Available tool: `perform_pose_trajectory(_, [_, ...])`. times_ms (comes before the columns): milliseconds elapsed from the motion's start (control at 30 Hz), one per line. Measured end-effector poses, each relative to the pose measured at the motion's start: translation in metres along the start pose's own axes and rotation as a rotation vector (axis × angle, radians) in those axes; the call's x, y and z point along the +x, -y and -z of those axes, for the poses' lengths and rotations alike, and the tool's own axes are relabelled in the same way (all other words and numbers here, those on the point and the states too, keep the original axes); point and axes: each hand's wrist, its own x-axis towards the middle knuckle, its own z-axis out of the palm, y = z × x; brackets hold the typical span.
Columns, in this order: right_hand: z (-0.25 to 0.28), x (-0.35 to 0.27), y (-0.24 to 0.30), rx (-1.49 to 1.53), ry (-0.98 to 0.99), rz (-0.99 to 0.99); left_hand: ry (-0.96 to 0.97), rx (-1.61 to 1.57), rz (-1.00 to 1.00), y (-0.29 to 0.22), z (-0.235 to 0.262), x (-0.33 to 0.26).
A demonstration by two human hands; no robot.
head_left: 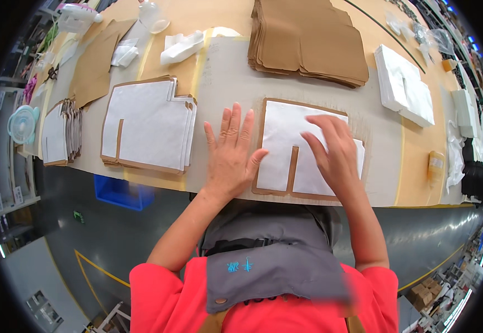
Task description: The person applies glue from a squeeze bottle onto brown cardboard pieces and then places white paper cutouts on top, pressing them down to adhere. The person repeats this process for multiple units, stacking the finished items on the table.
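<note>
Wht slotted sheet [281, 130] lies below R hand [337, 152]

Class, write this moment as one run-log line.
left hand: palm down, at left edge of white sheet | right hand: over sheet, fingers bent, contact unclear | brown stack: beyond sheet

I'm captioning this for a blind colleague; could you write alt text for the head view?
A person's right hand curves over a white sheet on a brown backing at a worktable; the left hand is spread at the sheet's left side. A white-faced stack lies to the left, with a brown stack and a white stack farther back.
</note>
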Motion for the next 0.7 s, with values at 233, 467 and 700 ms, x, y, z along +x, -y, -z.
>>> perform_pose_trajectory(233, [-0.056,0.045,-0.021,-0.237,0.035,0.246,-0.08,-0.121,0.047,0.004,0.001,0.002])
perform_pose_trajectory(467, [-0.054,0.056,-0.027,-0.274,0.121,0.355,-0.089,-0.188,0.058,0.005,0.003,0.005])
perform_pose_trajectory(700, [-0.055,0.048,-0.042,-0.144,-0.024,0.507,-0.127,-0.266,0.05,0.003,0.0,0.013])
